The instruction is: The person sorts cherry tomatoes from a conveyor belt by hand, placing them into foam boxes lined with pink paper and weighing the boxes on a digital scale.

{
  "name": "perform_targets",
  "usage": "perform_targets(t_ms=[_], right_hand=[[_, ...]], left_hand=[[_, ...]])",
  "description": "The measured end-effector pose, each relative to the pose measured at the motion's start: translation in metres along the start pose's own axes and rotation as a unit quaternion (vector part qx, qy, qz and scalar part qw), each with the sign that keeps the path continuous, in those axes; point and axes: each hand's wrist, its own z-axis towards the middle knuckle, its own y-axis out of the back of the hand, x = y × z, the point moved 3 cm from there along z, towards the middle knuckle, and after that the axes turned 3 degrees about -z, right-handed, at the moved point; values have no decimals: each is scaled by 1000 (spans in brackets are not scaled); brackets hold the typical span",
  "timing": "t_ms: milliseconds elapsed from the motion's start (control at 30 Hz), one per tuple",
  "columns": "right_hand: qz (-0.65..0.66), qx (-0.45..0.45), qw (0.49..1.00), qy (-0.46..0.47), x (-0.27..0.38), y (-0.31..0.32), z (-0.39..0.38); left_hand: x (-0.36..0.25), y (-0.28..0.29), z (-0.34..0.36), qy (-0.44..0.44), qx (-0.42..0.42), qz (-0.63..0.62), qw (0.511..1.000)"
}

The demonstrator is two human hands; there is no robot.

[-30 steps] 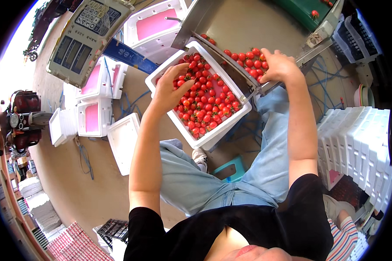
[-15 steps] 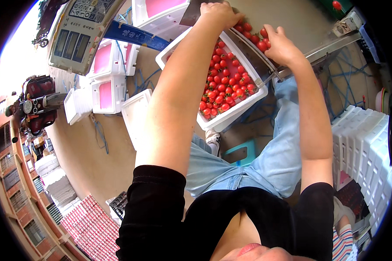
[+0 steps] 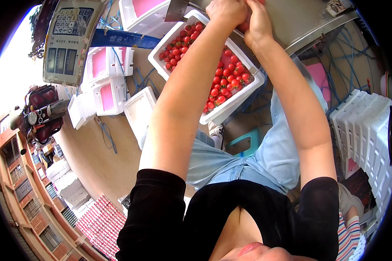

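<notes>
At the top edge, over a metal tray [image 3: 292,19], my left hand [image 3: 228,10] and my right hand [image 3: 258,22] are close together. Red cherry tomatoes [image 3: 245,26] show between them, and both hands look curled round these; some fingertips are hidden. Beneath my forearms stands a white foam box [image 3: 235,103], tilted in view. Cherry tomatoes [image 3: 225,82] lie loose inside it, along with a patch of pink lining. My left forearm hides the middle of the box.
A scale display [image 3: 65,43] on a blue arm [image 3: 126,39] stands at the upper left. White foam boxes with pink panels [image 3: 101,63] are behind it. White crates [image 3: 363,135] rise at the right, near a person in a striped sleeve [image 3: 349,232]. A teal stool [image 3: 248,141] is below.
My right hand has moved left and up to meet my left hand. The tomatoes at the tray's edge are now mostly hidden by my hands. The whole view has shifted slightly.
</notes>
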Motion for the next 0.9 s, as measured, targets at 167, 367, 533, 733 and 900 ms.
perform_targets(t_ms=[167,367,533,733,900], right_hand=[[180,39,982,-39,-3,8,23],[153,25,982,-107,-2,2,13],[98,66,986,-119,19,18,20],[87,66,990,-88,44,-10,-8],[58,85,990,-99,42,-30,-69]], left_hand=[[-19,7,2,3,1,-61,998],[2,9,-2,10,-51,-118,992],[-13,20,-6,9,-73,-190,979],[-19,43,-19,14,-104,-225,969],[10,52,-60,-1,-88,-390,917]])
